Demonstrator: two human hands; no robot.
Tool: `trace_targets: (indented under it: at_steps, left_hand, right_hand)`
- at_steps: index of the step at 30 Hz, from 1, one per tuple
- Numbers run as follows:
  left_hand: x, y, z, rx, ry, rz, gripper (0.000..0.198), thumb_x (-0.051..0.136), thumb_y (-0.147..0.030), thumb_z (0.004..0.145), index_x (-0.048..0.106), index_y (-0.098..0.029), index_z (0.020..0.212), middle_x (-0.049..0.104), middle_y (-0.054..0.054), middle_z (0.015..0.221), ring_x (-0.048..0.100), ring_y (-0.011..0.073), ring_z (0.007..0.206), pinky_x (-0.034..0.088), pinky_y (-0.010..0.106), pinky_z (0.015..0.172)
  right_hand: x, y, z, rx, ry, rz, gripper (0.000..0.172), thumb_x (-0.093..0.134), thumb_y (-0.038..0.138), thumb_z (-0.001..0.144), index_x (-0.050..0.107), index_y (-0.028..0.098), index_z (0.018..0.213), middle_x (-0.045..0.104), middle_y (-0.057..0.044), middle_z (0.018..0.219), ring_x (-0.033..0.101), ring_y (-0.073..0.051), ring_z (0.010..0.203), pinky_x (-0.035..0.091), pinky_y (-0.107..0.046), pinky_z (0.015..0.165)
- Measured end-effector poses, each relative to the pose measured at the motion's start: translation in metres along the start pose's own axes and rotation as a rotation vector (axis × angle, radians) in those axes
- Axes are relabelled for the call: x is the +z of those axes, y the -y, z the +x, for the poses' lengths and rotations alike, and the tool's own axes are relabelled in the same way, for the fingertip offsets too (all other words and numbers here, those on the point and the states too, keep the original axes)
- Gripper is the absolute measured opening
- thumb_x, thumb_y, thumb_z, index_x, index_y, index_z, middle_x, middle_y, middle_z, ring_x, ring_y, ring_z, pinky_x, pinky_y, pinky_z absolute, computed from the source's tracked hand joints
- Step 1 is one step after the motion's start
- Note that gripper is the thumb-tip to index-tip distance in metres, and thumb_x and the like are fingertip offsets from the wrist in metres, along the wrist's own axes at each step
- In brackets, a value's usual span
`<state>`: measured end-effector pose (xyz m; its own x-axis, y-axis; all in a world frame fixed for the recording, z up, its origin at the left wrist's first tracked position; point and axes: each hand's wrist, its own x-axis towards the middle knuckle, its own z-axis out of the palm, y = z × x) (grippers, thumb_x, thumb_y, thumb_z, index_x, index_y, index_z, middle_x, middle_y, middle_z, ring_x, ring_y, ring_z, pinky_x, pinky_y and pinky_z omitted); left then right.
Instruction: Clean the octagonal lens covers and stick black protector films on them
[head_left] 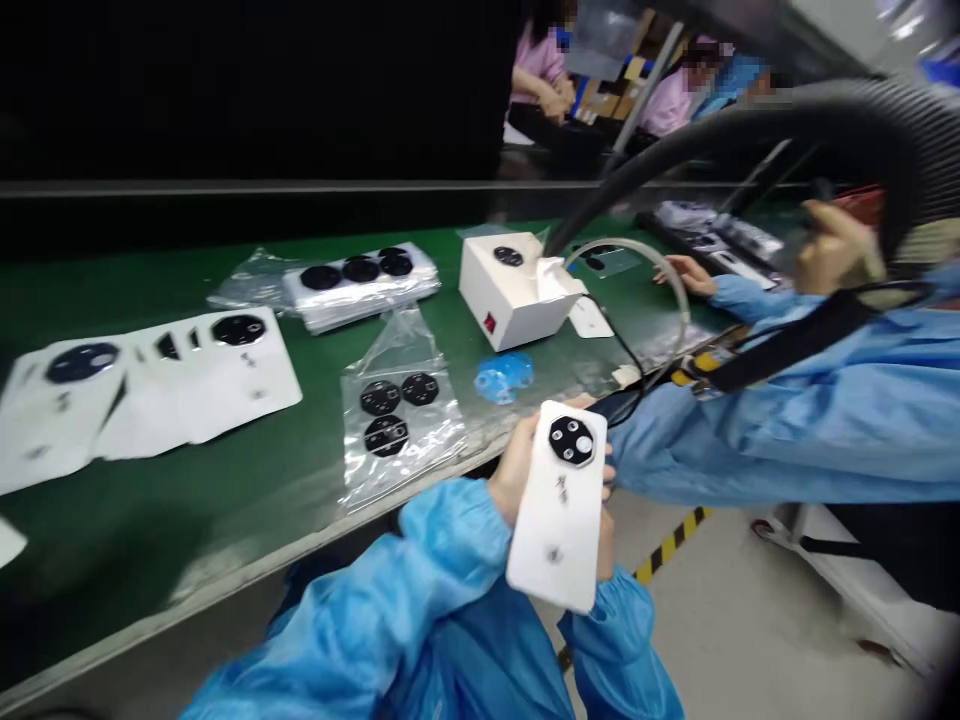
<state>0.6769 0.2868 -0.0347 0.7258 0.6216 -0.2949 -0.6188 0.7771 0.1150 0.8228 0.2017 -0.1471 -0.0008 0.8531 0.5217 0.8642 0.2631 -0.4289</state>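
Both my hands grip a white phone back cover (559, 520), raised upright off the bench's front edge. A black octagonal camera plate with round holes sits near its top, and small dark marks lie below. My left hand (513, 468) clasps its left edge, fingers partly hidden behind it. My right hand (606, 545) is wrapped round the other side from behind, with fingertips showing at the right edge. Nearest on the bench is a clear plastic bag (442, 440) with three black camera plates. Some round blue film pieces (504, 377) lie close by.
Several similar white covers (157, 415) lie at left on the green bench (225, 530). Behind are a bagged stack (352, 310) topped with black discs and a white box (502, 300) with a red switch. A co-worker's sleeve (750, 430) and a black hose (720, 130) occupy the right.
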Motion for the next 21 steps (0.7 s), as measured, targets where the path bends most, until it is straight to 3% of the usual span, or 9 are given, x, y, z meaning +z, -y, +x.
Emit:
trace_targets:
  at_steps: [4,7,13,16,19,21]
  left_hand:
    - [-0.031,-0.017,-0.114,0.314,-0.132,-0.015,0.047,0.034,-0.048,0.086,0.042,-0.029,0.129,0.069,0.014,0.089,0.068,0.0316,0.070,0.051,0.043,0.059]
    - [-0.041,-0.020,-0.165,0.582,-0.234,-0.046,0.051,0.030,-0.050,0.087,0.034,-0.031,0.134,0.068,0.014,0.090,0.067,0.0271,0.071,0.050,0.041,0.063]
    - [-0.058,-0.032,-0.200,0.837,-0.364,-0.046,0.051,0.030,-0.046,0.089,0.030,-0.030,0.137,0.070,0.014,0.089,0.068,0.0288,0.072,0.051,0.044,0.063]
    - [-0.065,-0.045,-0.211,0.989,-0.481,-0.036,0.049,0.033,-0.041,0.089,0.034,-0.028,0.137,0.071,0.015,0.090,0.069,0.0282,0.072,0.053,0.044,0.064]
    - [-0.070,-0.059,-0.220,1.142,-0.545,-0.066,0.048,0.035,-0.041,0.089,0.037,-0.030,0.135,0.071,0.012,0.095,0.069,0.0256,0.079,0.054,0.040,0.070]
    - [-0.071,-0.065,-0.222,1.223,-0.567,-0.085,0.047,0.035,-0.042,0.088,0.038,-0.032,0.135,0.071,0.010,0.096,0.069,0.0237,0.082,0.053,0.038,0.075]
  right_hand:
    - [0.013,0.045,0.029,-0.097,-0.035,0.266,0.010,0.049,0.019,0.090,0.059,0.017,0.091,0.061,-0.003,0.084,0.060,-0.015,0.078,0.052,-0.031,0.066]
    - [0.027,0.087,0.059,-0.226,-0.011,0.439,0.017,0.050,0.007,0.084,0.059,0.019,0.092,0.061,-0.005,0.085,0.059,-0.018,0.080,0.050,-0.034,0.068]
    - [0.050,0.169,0.103,-0.473,0.240,0.631,0.021,0.049,0.009,0.084,0.059,0.020,0.098,0.062,-0.006,0.090,0.058,-0.020,0.084,0.049,-0.036,0.072]
    - [0.058,0.195,0.105,-0.424,0.452,0.733,0.026,0.041,0.020,0.090,0.052,0.020,0.114,0.058,-0.009,0.104,0.058,-0.019,0.091,0.051,-0.036,0.074]
    - [0.061,0.209,0.094,-0.344,0.656,0.775,0.043,0.041,0.039,0.092,0.037,0.020,0.131,0.050,-0.013,0.118,0.056,-0.022,0.097,0.052,-0.038,0.077]
    - [0.060,0.217,0.085,-0.388,0.705,0.683,0.063,0.045,0.054,0.087,0.028,0.019,0.136,0.048,-0.015,0.123,0.055,-0.026,0.103,0.050,-0.045,0.083]
